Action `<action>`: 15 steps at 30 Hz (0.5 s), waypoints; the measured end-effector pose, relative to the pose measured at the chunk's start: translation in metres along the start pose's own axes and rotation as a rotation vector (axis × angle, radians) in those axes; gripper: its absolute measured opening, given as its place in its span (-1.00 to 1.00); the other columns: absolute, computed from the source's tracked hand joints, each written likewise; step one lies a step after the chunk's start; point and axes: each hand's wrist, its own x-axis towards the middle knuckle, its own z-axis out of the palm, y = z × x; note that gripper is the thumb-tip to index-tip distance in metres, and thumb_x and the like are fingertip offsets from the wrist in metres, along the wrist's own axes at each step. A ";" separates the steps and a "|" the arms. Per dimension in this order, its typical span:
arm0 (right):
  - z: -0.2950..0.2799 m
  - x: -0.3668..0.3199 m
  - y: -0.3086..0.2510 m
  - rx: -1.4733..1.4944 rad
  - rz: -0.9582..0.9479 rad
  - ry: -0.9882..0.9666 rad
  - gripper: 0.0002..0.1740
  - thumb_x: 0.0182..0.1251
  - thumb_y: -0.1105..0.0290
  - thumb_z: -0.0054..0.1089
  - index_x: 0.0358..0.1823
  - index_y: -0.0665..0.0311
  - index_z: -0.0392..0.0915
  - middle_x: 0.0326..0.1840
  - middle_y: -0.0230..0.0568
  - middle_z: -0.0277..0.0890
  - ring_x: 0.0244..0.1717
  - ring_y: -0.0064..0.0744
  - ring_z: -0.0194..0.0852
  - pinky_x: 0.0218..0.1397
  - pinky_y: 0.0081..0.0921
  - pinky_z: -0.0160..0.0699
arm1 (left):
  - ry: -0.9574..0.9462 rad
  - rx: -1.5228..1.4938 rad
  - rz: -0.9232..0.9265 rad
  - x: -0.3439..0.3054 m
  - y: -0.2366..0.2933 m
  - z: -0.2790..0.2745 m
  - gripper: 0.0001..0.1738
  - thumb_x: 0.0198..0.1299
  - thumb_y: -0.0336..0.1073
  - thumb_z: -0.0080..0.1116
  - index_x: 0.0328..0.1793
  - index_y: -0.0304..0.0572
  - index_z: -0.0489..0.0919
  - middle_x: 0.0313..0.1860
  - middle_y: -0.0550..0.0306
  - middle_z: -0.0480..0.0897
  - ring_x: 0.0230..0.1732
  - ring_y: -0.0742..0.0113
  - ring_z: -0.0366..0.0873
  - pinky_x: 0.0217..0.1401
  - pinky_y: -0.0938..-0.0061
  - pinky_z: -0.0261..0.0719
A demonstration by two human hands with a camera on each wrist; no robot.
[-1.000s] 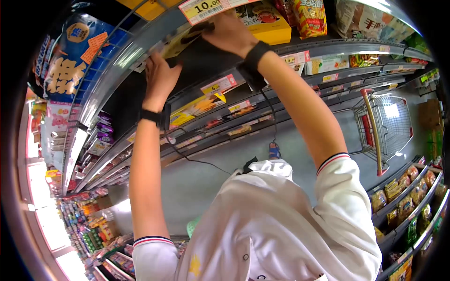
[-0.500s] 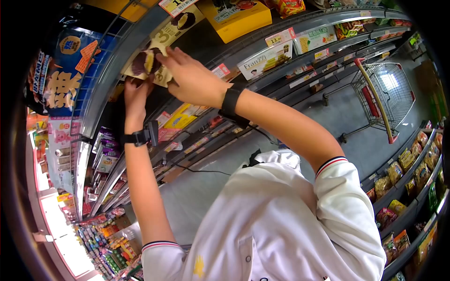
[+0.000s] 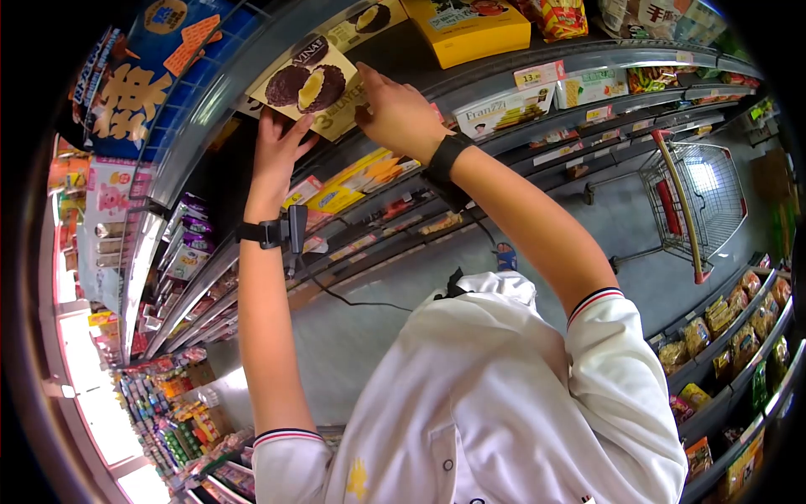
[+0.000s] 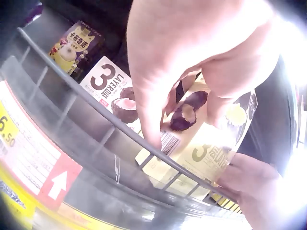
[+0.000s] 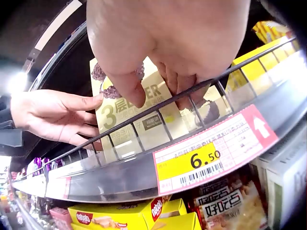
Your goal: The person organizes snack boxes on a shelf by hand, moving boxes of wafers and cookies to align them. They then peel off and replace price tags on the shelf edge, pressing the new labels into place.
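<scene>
A cream snack box (image 3: pixel 315 84) with dark round treats and a yellow filling printed on it sits at the shelf front, between both hands. Spread, mostly straight fingers of my left hand (image 3: pixel 277 160) touch its lower left end; the right wrist view shows the left thumb at the box's edge. My right hand (image 3: pixel 407 122) grips the other end, its thumb on the printed face in the right wrist view and the other fingers bent beside it. Behind lies a like box (image 3: pixel 369 21). In the left wrist view, a white "3 LAYER" box (image 4: pixel 106 79) stands alongside.
A low wire rail (image 5: pixel 132 117) runs along the shelf front, above a 6.50 price tag (image 5: pixel 211 153). Right of the hands stands a yellow box (image 3: pixel 470 38). Blue snack bags (image 3: pixel 147 76) fill a wire rack on the left. A shopping cart (image 3: pixel 693 197) stands in the aisle.
The snack box, mostly out of sight a second ago, now shows its printed face at the shelf front. My right hand has shifted from over its face to its right side.
</scene>
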 end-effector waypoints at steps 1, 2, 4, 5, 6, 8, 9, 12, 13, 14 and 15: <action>0.001 -0.001 0.000 -0.022 -0.013 0.015 -0.16 0.32 0.32 0.28 0.59 0.45 0.19 0.21 0.23 0.63 0.11 0.27 0.64 0.25 -0.01 0.57 | -0.001 -0.001 0.002 0.002 -0.002 -0.001 -0.28 0.51 -0.33 0.28 0.67 -0.03 0.18 0.57 0.06 0.41 0.56 0.16 0.41 0.55 -0.03 0.50; 0.002 -0.002 0.002 -0.030 -0.028 0.020 -0.16 0.32 0.31 0.27 0.59 0.45 0.19 0.21 0.23 0.63 0.11 0.26 0.64 0.25 -0.02 0.57 | -0.002 0.000 0.005 0.002 -0.003 -0.001 -0.28 0.51 -0.33 0.27 0.68 -0.03 0.17 0.57 0.07 0.41 0.56 0.17 0.41 0.55 -0.03 0.50; 0.003 -0.004 0.004 -0.044 -0.057 0.034 -0.16 0.32 0.30 0.26 0.59 0.44 0.19 0.22 0.23 0.62 0.10 0.23 0.64 0.24 -0.04 0.56 | -0.018 -0.012 0.008 0.000 -0.002 0.000 -0.29 0.53 -0.33 0.26 0.68 -0.02 0.17 0.57 0.07 0.42 0.56 0.17 0.41 0.55 -0.05 0.50; 0.003 -0.005 0.005 -0.044 -0.064 0.033 -0.16 0.32 0.31 0.26 0.59 0.45 0.19 0.23 0.23 0.62 0.11 0.23 0.64 0.25 -0.04 0.55 | -0.026 -0.017 0.011 -0.001 -0.001 0.000 -0.29 0.53 -0.32 0.25 0.69 -0.01 0.17 0.57 0.07 0.42 0.56 0.17 0.41 0.55 -0.06 0.50; 0.003 -0.005 0.006 -0.046 -0.070 0.034 -0.16 0.32 0.31 0.25 0.59 0.46 0.19 0.23 0.23 0.62 0.12 0.22 0.63 0.26 -0.05 0.55 | -0.025 -0.031 0.012 -0.001 -0.002 -0.001 -0.27 0.51 -0.32 0.28 0.68 0.00 0.17 0.57 0.08 0.42 0.55 0.17 0.42 0.54 -0.05 0.50; 0.004 -0.005 0.007 -0.049 -0.078 0.036 -0.17 0.33 0.31 0.24 0.59 0.47 0.19 0.25 0.23 0.61 0.14 0.21 0.63 0.27 -0.05 0.54 | -0.025 -0.059 0.015 0.000 -0.006 -0.002 -0.23 0.46 -0.31 0.34 0.68 0.02 0.19 0.56 0.09 0.43 0.54 0.16 0.43 0.52 -0.02 0.51; 0.004 -0.005 0.007 -0.049 -0.079 0.035 -0.17 0.33 0.32 0.24 0.59 0.48 0.19 0.26 0.22 0.61 0.14 0.21 0.62 0.27 -0.05 0.54 | -0.019 -0.062 0.013 0.000 -0.006 -0.002 -0.24 0.46 -0.31 0.34 0.67 0.01 0.19 0.56 0.09 0.43 0.53 0.16 0.44 0.52 -0.03 0.52; 0.005 -0.006 0.008 -0.054 -0.087 0.036 -0.17 0.33 0.33 0.23 0.59 0.49 0.19 0.28 0.22 0.60 0.15 0.21 0.62 0.28 -0.05 0.53 | -0.005 -0.079 0.013 -0.001 -0.007 0.000 -0.27 0.46 -0.32 0.33 0.65 -0.01 0.21 0.55 0.09 0.44 0.53 0.15 0.44 0.50 -0.04 0.54; 0.005 -0.006 0.008 -0.057 -0.091 0.037 -0.17 0.33 0.33 0.23 0.59 0.49 0.19 0.29 0.22 0.60 0.15 0.20 0.62 0.28 -0.05 0.53 | 0.001 -0.089 0.017 -0.001 -0.008 0.000 -0.28 0.47 -0.33 0.33 0.64 -0.02 0.22 0.54 0.09 0.44 0.52 0.15 0.45 0.50 -0.04 0.54; 0.004 -0.006 0.008 -0.057 -0.086 0.035 -0.18 0.34 0.32 0.23 0.59 0.49 0.20 0.30 0.22 0.59 0.15 0.20 0.62 0.29 -0.06 0.53 | 0.007 -0.100 0.021 -0.001 -0.009 0.001 -0.29 0.47 -0.34 0.33 0.63 -0.03 0.23 0.54 0.09 0.45 0.52 0.15 0.45 0.49 -0.05 0.55; 0.005 -0.007 0.007 -0.057 -0.079 0.032 -0.18 0.35 0.32 0.23 0.58 0.50 0.21 0.31 0.22 0.59 0.16 0.20 0.62 0.29 -0.06 0.53 | 0.011 -0.097 0.028 0.000 -0.009 0.001 -0.30 0.46 -0.35 0.32 0.62 -0.04 0.24 0.53 0.09 0.46 0.51 0.15 0.46 0.48 -0.05 0.56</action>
